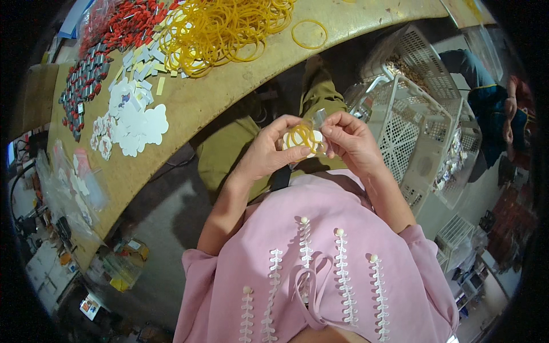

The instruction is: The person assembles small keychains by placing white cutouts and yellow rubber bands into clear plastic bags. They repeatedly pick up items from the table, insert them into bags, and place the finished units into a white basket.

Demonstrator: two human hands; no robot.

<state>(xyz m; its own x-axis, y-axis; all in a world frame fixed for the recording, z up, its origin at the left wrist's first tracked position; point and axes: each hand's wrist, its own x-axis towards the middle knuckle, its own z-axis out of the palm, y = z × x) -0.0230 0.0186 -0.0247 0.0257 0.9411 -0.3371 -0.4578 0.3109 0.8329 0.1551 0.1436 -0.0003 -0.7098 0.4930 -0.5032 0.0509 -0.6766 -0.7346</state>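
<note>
My left hand (269, 151) holds a small white card (314, 139) wound with yellow rubber bands (301, 136) over my lap. My right hand (350, 140) pinches a small clear plastic bag (318, 118) at the card's right edge. Both hands meet in front of my pink top, below the table's edge. On the table lie a big heap of loose yellow rubber bands (220, 28) and a pile of white flower-shaped cards (132, 123).
Red and grey small parts (94, 63) spread across the table's left end, with paper slips (143, 63) beside them. Clear bags (71, 188) lie at the near left. White plastic crates (414, 114) stand to my right. Another person (492, 103) sits beyond them.
</note>
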